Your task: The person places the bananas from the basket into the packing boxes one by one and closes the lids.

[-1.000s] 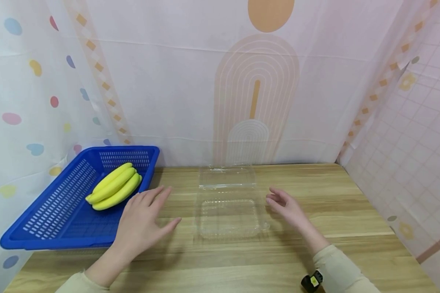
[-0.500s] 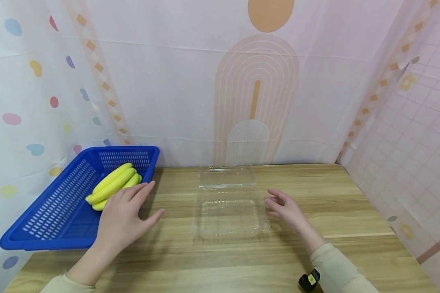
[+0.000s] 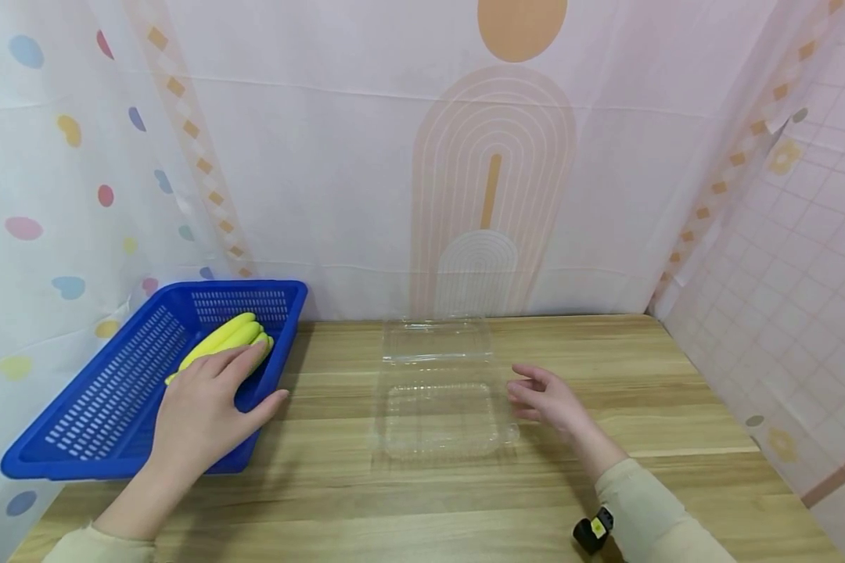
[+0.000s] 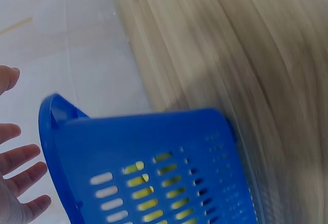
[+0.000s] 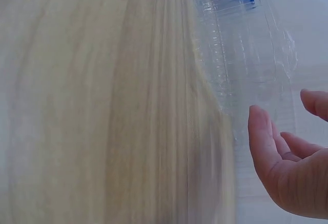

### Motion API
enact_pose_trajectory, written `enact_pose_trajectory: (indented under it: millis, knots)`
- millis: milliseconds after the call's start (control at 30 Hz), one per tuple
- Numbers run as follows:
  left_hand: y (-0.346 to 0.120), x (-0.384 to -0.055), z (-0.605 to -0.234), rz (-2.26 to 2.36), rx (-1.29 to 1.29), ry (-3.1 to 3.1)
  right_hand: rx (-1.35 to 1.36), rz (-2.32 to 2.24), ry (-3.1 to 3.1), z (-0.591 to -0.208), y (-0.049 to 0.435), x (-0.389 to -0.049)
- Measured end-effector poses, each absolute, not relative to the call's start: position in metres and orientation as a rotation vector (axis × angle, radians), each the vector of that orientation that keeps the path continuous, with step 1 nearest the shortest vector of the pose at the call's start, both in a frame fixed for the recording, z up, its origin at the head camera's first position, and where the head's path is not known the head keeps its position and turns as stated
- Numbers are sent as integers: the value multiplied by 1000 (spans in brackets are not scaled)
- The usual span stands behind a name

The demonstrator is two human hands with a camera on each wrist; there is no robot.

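My left hand (image 3: pixel 200 410) is over the near right side of the blue basket (image 3: pixel 106 375), its fingers spread and holding nothing. Beyond it a bunch of yellow bananas (image 3: pixel 232 335) lies in the basket, partly hidden by the fingers in the head view. Through the slots of the basket wall (image 4: pixel 148 126), yellow shows in the left wrist view. A clear plastic clamshell box (image 3: pixel 440 422) stands mid-table with its lid (image 3: pixel 436 338) folded back. Close by the box's right side is my right hand (image 3: pixel 549 400), fingers loosely bent with nothing in them.
The wood-grain table (image 3: pixel 605 352) runs back to a patterned curtain (image 3: pixel 338 172). Another curtain (image 3: pixel 789 297) borders the right side. A black device (image 3: pixel 593 532) sits at the right wrist.
My left hand has moved left, from between the basket and the box to over the basket, covering part of the bananas. The right hand has shifted only slightly.
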State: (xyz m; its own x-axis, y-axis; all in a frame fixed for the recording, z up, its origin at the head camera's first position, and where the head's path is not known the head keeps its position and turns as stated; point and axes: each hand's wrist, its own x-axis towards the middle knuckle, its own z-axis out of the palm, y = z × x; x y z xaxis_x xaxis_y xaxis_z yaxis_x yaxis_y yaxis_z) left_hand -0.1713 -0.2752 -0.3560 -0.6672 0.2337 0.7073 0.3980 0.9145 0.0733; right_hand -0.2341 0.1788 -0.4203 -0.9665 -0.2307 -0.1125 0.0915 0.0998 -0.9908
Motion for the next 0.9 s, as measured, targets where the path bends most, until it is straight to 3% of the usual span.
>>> enact_pose_trajectory:
  millis: [900]
  knots:
    - [-315, -190, -334, -254, -277, -2451, -120, -1887, 2213, -418, 170, -236]
